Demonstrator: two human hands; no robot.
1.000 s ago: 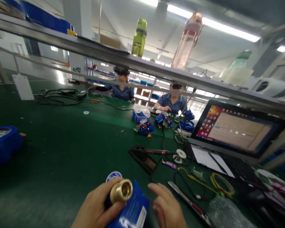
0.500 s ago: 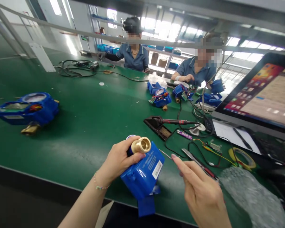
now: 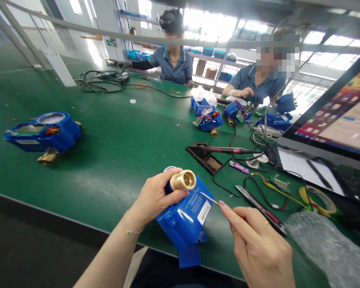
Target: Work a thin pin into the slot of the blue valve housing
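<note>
At the near table edge, the left hand (image 3: 156, 196) grips a blue meter (image 3: 186, 214) by its brass fitting (image 3: 183, 180), holding it partly past the edge. The right hand (image 3: 258, 244) pinches a thin pin (image 3: 209, 197) touching the meter's side. Beyond lie a soldering iron (image 3: 228, 150) and cables. Open green table (image 3: 114, 136) spreads left to a second meter (image 3: 43, 134). Two people sit at the far edge.

The right hand (image 3: 258, 248) has brought its thin tool (image 3: 208, 197) onto the blue meter (image 3: 186, 214).
</note>
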